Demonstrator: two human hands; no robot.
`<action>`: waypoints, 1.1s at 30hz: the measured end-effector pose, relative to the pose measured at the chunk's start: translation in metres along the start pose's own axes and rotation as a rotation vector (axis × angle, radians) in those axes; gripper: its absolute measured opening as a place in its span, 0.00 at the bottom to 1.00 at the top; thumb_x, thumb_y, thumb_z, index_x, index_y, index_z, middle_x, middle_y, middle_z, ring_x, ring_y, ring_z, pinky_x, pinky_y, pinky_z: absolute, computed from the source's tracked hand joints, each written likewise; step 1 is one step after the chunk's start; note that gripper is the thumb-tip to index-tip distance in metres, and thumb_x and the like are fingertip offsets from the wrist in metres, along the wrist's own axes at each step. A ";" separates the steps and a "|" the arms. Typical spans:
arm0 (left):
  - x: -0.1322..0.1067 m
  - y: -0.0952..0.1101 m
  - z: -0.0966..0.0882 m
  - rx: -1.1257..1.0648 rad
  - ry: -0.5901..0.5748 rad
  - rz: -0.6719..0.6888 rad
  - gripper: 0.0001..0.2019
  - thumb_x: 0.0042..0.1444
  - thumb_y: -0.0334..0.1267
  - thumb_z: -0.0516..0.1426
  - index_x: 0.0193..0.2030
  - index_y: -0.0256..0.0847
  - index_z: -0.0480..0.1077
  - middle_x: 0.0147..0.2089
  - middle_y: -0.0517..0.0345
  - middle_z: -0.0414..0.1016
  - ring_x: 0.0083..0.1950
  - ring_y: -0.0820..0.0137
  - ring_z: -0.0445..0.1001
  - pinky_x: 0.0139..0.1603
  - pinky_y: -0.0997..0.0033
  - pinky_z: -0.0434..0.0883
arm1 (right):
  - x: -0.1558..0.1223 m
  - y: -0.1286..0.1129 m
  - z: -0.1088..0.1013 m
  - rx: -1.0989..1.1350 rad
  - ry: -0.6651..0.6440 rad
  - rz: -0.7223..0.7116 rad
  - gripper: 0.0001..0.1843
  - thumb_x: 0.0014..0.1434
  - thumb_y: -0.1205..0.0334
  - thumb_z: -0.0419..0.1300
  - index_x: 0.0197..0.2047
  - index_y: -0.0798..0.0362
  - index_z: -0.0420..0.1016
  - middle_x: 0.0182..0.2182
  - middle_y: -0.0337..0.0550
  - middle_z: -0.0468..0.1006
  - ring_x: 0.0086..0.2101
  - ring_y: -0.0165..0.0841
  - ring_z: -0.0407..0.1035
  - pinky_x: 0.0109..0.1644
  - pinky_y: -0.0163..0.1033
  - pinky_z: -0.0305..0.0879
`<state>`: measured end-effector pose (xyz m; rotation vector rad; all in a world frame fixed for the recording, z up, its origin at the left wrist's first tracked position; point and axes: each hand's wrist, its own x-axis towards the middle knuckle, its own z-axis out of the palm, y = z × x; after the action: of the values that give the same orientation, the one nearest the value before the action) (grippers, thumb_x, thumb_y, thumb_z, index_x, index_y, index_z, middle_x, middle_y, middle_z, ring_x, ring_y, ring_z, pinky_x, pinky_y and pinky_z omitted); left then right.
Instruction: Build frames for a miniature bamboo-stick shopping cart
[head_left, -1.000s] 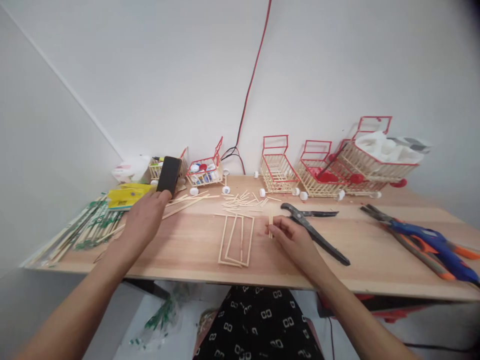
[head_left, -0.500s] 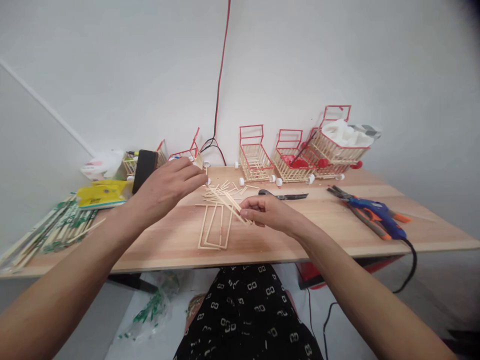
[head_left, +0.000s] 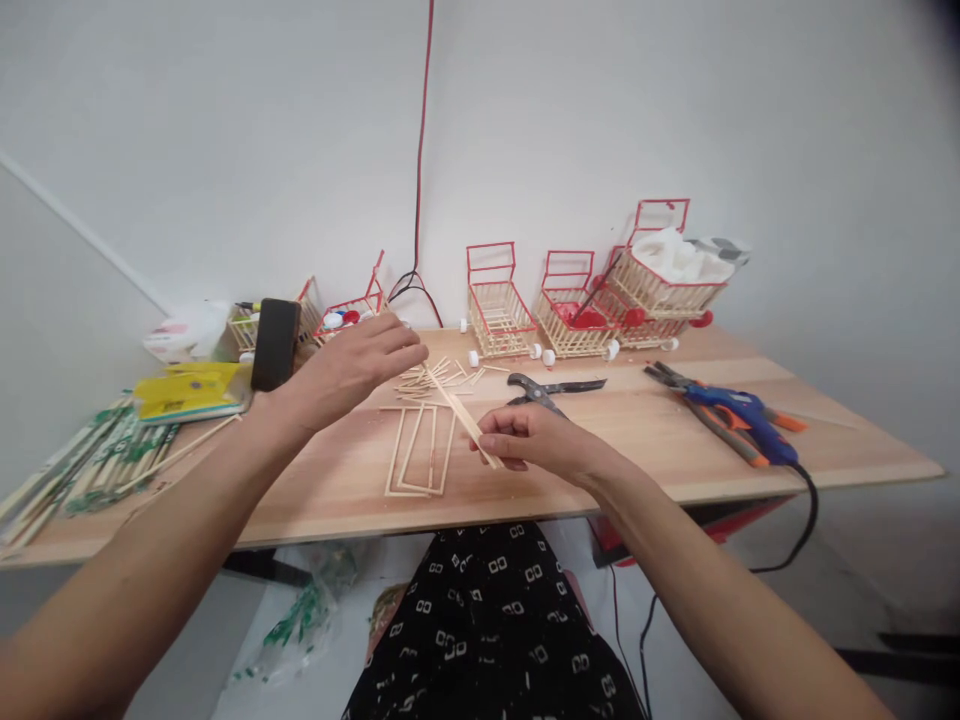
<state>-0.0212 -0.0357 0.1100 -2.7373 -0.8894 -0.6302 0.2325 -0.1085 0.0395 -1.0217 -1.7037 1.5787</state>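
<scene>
Several thin wooden sticks [head_left: 459,408] slant between my two hands, gathered in a narrow bundle above the table. My right hand [head_left: 517,435] pinches their lower end between thumb and fingers. At the upper end, the fingertips of my left hand [head_left: 367,355] are closed on the stick tips; its thumb is hidden beneath the hand. Just below the bundle, two thin rectangular stick frames [head_left: 405,455] lie overlapping on the wood. Behind them is a loose pile of short cut sticks [head_left: 420,382], partly covered by my left hand.
Scissors [head_left: 559,387] lie behind my right hand. Pliers [head_left: 720,420] and a blue glue gun [head_left: 750,415] with a cord rest at the right. Small stick-built carts [head_left: 502,315] line the wall. Bagged sticks [head_left: 127,450], a yellow packet [head_left: 191,390] and a phone [head_left: 276,345] are at the left.
The sticks were fanned apart and now lie close together in line. My right hand has come slightly lower, and the whole view has shifted a little.
</scene>
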 end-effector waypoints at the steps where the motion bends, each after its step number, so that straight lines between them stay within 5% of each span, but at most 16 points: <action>1: 0.000 -0.001 0.003 -0.018 -0.031 0.051 0.13 0.65 0.36 0.47 0.44 0.43 0.73 0.50 0.50 0.75 0.53 0.62 0.69 0.54 0.59 0.66 | 0.000 0.001 0.001 -0.008 -0.001 -0.009 0.12 0.57 0.52 0.61 0.33 0.53 0.76 0.25 0.36 0.71 0.23 0.24 0.57 0.25 0.32 0.53; 3: -0.001 0.001 0.011 -0.053 0.045 0.057 0.14 0.65 0.34 0.47 0.49 0.42 0.72 0.57 0.48 0.70 0.59 0.61 0.67 0.58 0.56 0.65 | 0.000 0.002 0.002 -0.030 0.014 -0.038 0.13 0.57 0.52 0.61 0.32 0.54 0.74 0.25 0.37 0.71 0.23 0.24 0.58 0.26 0.32 0.53; 5: -0.005 0.008 0.022 -0.128 0.269 -0.132 0.13 0.63 0.35 0.50 0.51 0.41 0.71 0.60 0.48 0.68 0.58 0.62 0.67 0.56 0.58 0.67 | 0.000 0.005 0.003 -0.068 0.070 -0.064 0.13 0.58 0.52 0.60 0.31 0.54 0.73 0.26 0.37 0.71 0.24 0.25 0.59 0.27 0.33 0.54; 7: -0.009 0.022 0.036 -0.336 0.408 -0.410 0.13 0.61 0.38 0.53 0.50 0.39 0.72 0.52 0.49 0.73 0.47 0.65 0.73 0.46 0.64 0.72 | 0.002 0.010 0.005 -0.131 0.158 -0.096 0.13 0.58 0.53 0.59 0.30 0.54 0.71 0.26 0.37 0.71 0.24 0.26 0.60 0.28 0.33 0.55; 11: -0.013 0.057 0.064 -1.025 0.181 -0.732 0.19 0.56 0.49 0.57 0.42 0.34 0.76 0.26 0.57 0.72 0.24 0.75 0.66 0.26 0.74 0.65 | 0.008 0.024 0.010 -0.294 0.295 -0.220 0.10 0.59 0.58 0.57 0.29 0.54 0.71 0.27 0.38 0.72 0.27 0.27 0.62 0.31 0.33 0.57; 14: -0.006 0.078 0.077 -1.239 0.107 -0.700 0.16 0.51 0.49 0.61 0.33 0.35 0.76 0.20 0.62 0.66 0.22 0.77 0.61 0.24 0.75 0.61 | 0.009 0.032 0.013 -0.418 0.386 -0.270 0.08 0.59 0.61 0.57 0.30 0.53 0.72 0.27 0.38 0.74 0.28 0.28 0.63 0.32 0.33 0.57; 17: 0.004 0.090 0.079 -1.146 0.157 -0.595 0.13 0.50 0.45 0.62 0.24 0.38 0.74 0.22 0.60 0.70 0.26 0.73 0.67 0.28 0.74 0.64 | 0.005 0.038 0.012 -0.498 0.483 -0.290 0.08 0.59 0.60 0.58 0.31 0.52 0.74 0.27 0.38 0.74 0.27 0.29 0.63 0.32 0.34 0.57; 22: 0.007 0.107 0.087 -0.869 0.211 -0.364 0.07 0.55 0.35 0.59 0.27 0.41 0.76 0.32 0.57 0.76 0.36 0.69 0.73 0.39 0.70 0.67 | -0.004 0.049 0.006 -0.573 0.581 -0.319 0.09 0.60 0.57 0.58 0.32 0.51 0.76 0.28 0.40 0.76 0.28 0.31 0.64 0.34 0.36 0.57; 33: 0.001 0.104 0.101 -0.763 0.162 -0.365 0.09 0.58 0.36 0.57 0.28 0.42 0.76 0.30 0.58 0.76 0.35 0.69 0.73 0.37 0.71 0.65 | -0.002 0.057 0.010 -0.522 0.625 -0.261 0.08 0.58 0.59 0.60 0.33 0.51 0.80 0.30 0.40 0.80 0.30 0.33 0.69 0.36 0.35 0.59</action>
<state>0.0748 -0.0872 0.0150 -3.0821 -1.3388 -1.5069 0.2335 -0.1153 -0.0182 -1.2999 -1.7170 0.5557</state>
